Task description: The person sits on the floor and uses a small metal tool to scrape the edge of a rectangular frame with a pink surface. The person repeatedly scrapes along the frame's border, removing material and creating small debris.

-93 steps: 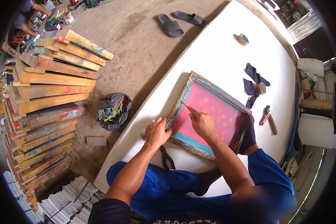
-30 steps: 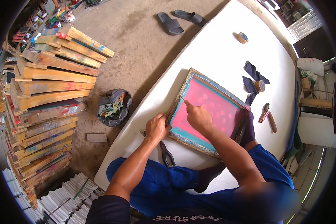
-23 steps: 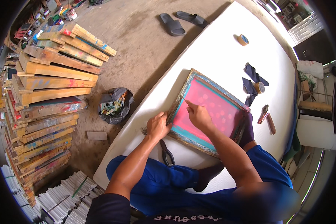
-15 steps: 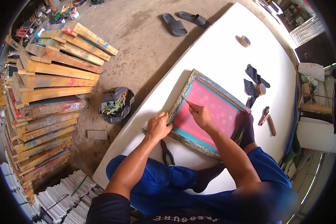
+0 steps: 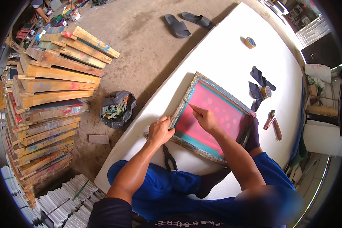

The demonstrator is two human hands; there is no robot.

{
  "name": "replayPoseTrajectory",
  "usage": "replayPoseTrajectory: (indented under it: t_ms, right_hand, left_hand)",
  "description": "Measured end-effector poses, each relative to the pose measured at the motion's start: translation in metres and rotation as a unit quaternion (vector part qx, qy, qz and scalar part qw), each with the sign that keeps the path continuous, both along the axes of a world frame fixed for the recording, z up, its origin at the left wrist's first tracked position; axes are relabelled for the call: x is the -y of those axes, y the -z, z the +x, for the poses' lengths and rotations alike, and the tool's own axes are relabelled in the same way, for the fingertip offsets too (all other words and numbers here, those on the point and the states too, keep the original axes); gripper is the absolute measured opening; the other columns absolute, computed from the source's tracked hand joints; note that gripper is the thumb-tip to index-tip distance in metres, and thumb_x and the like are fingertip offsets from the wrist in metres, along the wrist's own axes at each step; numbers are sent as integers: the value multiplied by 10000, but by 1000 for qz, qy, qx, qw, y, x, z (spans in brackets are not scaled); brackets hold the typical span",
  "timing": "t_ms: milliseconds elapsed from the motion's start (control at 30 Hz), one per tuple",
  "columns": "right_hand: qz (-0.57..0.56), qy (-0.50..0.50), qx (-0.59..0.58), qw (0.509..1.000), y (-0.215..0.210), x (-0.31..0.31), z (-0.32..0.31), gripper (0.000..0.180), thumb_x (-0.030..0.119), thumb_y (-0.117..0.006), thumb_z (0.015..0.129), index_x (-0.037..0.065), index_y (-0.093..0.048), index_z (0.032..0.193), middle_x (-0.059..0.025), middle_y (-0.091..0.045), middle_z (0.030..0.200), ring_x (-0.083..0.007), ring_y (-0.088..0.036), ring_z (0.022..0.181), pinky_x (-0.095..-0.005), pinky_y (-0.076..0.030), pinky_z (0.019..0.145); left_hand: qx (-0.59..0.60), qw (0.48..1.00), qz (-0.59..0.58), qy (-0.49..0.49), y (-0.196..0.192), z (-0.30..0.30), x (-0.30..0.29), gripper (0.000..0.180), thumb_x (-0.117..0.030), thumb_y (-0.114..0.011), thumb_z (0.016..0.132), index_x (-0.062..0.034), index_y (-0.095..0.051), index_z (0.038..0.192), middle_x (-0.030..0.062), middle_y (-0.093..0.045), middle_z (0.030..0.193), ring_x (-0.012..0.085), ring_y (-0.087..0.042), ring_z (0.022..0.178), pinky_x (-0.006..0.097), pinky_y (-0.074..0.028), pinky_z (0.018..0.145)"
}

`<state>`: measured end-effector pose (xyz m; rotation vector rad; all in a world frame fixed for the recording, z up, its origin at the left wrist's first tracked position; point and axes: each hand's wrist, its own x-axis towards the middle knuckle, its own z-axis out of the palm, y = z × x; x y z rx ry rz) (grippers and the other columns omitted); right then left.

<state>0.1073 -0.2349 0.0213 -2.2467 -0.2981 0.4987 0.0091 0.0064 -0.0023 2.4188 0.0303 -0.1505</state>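
A screen printing frame (image 5: 175, 116) with worn, paint-stained edges and a pink mesh bordered in teal lies tilted across the white surface, between my legs. My left hand (image 5: 160, 131) is closed round its near left corner. In my right hand (image 5: 207, 121), held above the mesh, is a thin dark pointed tool (image 5: 189, 103), pinched in the fingers. Its tip meets the inner side of the frame's left bar; the rest is hidden by my fingers. Black-handled pliers (image 5: 169, 157) lie just below the frame's near edge, by my left leg.
Two tape rolls (image 5: 249, 42), dark cloth pieces (image 5: 262, 78) and a hand tool with reddish-brown handles (image 5: 276, 129) lie to the right. Stacked wooden frames (image 5: 60, 83) line the left, near a black bag of scraps (image 5: 117, 109). Slides (image 5: 177, 26) rest on the floor. A co-worker's arm (image 5: 41, 13) shows far left.
My hands and the frame keep nearly the same place, with only a slight shift of view. At the far left, the co-worker's arm has come further into view.
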Motion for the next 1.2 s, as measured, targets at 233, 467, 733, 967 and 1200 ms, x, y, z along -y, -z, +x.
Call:
replayPoseTrajectory:
  t_ms: [233, 467, 733, 967, 1200]
  right_hand:
    - [-23, -85, 134, 987, 20, 14, 15, 425, 248, -611, 1045, 269, -685, 1463, -252, -715, 820, -350, -729, 711, -448, -578, 686]
    - [48, 26, -219, 974, -7, 9, 27, 424, 212, -634, 1026, 199, -694, 1445, -235, -751, 910, -358, -751, 788, -463, -586, 745]
    - [-72, -73, 69, 992, -9, -26, 36, 385, 246, -638, 1034, 196, -713, 1408, -236, -767, 977, -424, -749, 909, -516, -586, 808]
    - [-155, -46, 105, 981, -44, -18, 18, 339, 249, -671, 1025, 216, -752, 1352, -161, -774, 888, -378, -748, 846, -479, -586, 762]
    - [-169, -45, 101, 979, -47, -9, -15, 341, 255, -666, 1028, 242, -745, 1360, -146, -771, 864, -362, -751, 803, -477, -587, 713]
  left_hand:
    - [16, 1000, -2, -2, 7, -1, 2, 582, -275, -804, 820, 56, -699, 1287, 163, -697, 1045, 393, -717, 930, 503, -580, 798]
    - [8, 1000, -3, -1, 0, -2, -2, 578, -263, -806, 816, 53, -702, 1289, 159, -697, 1041, 390, -720, 925, 496, -581, 797]
    - [14, 1000, -15, -13, -9, 0, 3, 392, -227, -802, 814, -40, -704, 1143, 148, -717, 1026, 408, -730, 935, 521, -594, 798]
    - [-14, 1000, 1, -16, -14, -2, 1, 414, -251, -816, 800, -52, -733, 1153, 143, -723, 1044, 401, -730, 969, 523, -586, 823]
    - [-135, 984, 111, 25, -28, -6, -3, 414, -381, -852, 794, -34, -784, 1010, 157, -728, 1029, 377, -738, 963, 508, -576, 840]
